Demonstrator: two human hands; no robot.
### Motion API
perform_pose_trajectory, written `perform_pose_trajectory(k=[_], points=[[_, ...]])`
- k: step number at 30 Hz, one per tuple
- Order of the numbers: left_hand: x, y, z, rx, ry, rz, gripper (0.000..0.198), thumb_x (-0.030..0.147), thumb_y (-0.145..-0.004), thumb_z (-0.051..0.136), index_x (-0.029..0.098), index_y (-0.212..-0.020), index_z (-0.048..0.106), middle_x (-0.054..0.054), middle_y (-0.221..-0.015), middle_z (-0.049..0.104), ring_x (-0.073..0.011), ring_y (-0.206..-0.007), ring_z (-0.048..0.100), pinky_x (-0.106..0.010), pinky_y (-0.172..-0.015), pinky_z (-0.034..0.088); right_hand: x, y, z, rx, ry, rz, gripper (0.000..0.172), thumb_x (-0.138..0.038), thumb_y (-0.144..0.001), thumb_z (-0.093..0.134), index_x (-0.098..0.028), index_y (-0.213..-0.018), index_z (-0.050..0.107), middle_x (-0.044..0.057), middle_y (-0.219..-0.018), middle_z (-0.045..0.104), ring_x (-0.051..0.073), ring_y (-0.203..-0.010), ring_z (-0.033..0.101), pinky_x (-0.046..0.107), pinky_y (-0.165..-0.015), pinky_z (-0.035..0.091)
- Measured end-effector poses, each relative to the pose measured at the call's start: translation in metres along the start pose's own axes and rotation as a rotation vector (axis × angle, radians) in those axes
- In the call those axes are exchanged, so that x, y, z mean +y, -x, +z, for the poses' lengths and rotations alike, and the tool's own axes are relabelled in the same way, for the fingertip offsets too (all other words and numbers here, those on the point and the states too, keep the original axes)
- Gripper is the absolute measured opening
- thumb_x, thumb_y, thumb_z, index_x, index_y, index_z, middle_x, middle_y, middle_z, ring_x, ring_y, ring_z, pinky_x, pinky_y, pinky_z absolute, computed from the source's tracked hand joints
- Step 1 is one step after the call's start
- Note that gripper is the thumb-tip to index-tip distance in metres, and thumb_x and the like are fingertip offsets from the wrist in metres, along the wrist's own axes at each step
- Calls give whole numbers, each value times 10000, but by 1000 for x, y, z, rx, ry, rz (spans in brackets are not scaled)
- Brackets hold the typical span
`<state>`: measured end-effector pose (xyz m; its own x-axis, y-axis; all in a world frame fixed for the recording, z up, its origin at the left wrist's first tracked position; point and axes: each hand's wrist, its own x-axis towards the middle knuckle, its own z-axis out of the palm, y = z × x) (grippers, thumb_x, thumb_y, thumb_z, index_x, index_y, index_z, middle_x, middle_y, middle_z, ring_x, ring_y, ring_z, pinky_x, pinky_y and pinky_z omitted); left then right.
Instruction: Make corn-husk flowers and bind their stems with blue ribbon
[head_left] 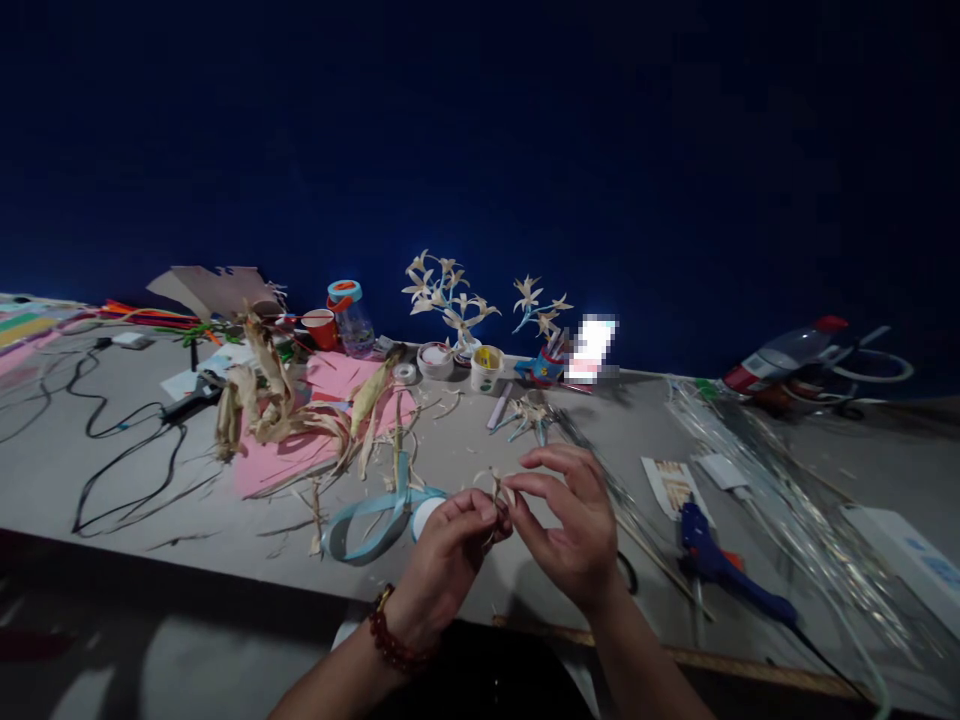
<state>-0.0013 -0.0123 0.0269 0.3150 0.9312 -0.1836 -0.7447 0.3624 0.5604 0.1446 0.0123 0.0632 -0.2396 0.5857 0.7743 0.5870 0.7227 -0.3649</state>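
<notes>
Left hand (456,540) and right hand (568,515) meet over a small pale flower (496,487), just right of the blue ribbon coil (403,500).
The left is closed in, thumb and fingers pinching the flower's base; the right is half open, thumb and forefinger at the petals, the other fingers loosely spread, and I can't tell from here whether it grips. The left hand partly covers a white disc (427,516) at the coil's right edge. Beyond the coil and to its left, dried husks (274,410) sprawl over pink paper (279,468); farther behind it stand a large flower spray (452,297) and a white tub (487,376). Well to its right, past some thin rods, a blue glue gun (731,575) lies on the tabletop (247,545).
</notes>
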Motion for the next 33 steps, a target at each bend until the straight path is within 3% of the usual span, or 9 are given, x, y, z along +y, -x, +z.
perform_pose_trajectory(k=[21,26,30,33], points=[[1,1,1,13,-14,33,99,152,-709,745,139,-669,656,-21,-704,616,-137,-721,550,-254,-770,412,3,1,0,8,0,-32,284,-76,-782,656,-229,-1022,649,76,-1011,645,245,-976,597,437,-868,499],[-3,2,0,28,-131,123,106,187,-741,747,146,-691,663,-19,-738,623,-139,-763,552,-244,-771,403,4,16,4,81,-143,143,412,-99,-797,668,-234,-1176,577,96,-1124,608,257,-1078,575,452,-929,483],[-8,3,-5,55,-252,210,101,219,-772,750,161,-744,673,-4,-762,616,-114,-728,519,-222,-710,389,5,29,10,3,-468,375,270,-170,-853,634,-240,-1111,595,85,-1099,587,240,-1051,590,413,-898,501],[-10,4,-6,36,-303,238,100,225,-793,738,164,-759,668,-6,-793,617,-111,-744,519,-216,-707,389,6,33,11,-28,-588,409,200,-186,-856,641,-242,-1047,630,77,-1066,597,234,-1067,575,384,-899,490]])
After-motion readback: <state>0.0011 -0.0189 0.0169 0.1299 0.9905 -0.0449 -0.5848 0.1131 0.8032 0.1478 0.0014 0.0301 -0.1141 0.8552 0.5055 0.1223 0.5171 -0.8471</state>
